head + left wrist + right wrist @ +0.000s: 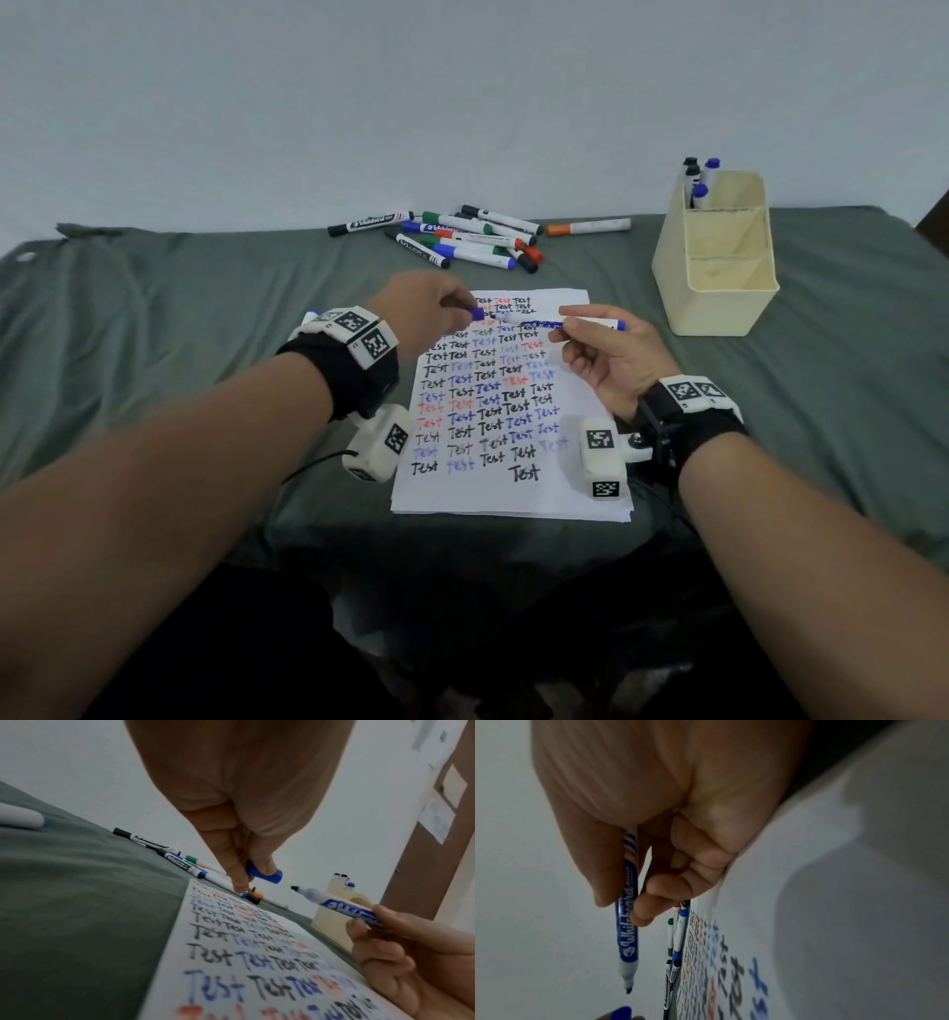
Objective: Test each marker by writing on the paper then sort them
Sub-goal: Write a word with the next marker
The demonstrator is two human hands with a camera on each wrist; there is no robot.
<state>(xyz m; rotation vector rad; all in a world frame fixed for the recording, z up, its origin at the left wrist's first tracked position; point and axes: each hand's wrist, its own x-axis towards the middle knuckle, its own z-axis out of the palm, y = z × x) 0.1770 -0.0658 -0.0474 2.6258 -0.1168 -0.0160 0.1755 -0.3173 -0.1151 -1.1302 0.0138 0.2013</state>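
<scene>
Blue marker [570,325] reads "Whiteboard" in white script on its blue label band; it is uncapped, dark tip pointing left, held level above the far part of the paper [513,483]. Right hand [611,354] pinches its barrel between thumb and curled fingers. Left hand [426,313] pinches the blue cap [477,313] between thumb and fingertips, just left of the tip and apart from it. The paper is a thin stack on the grey-green cloth [154,318], covered in rows of the word "Test" in black, blue and red, some faded. Beyond the paper lies a loose pile of markers [462,239] with black, green, blue, red and orange caps, roughly a dozen; overlap prevents an exact count. One black-capped marker also reads "Whiteboard". Far right stands a cream organizer [716,288] with three compartments; four capped markers [698,182], two black and two blue, stand in the farthest one.
</scene>
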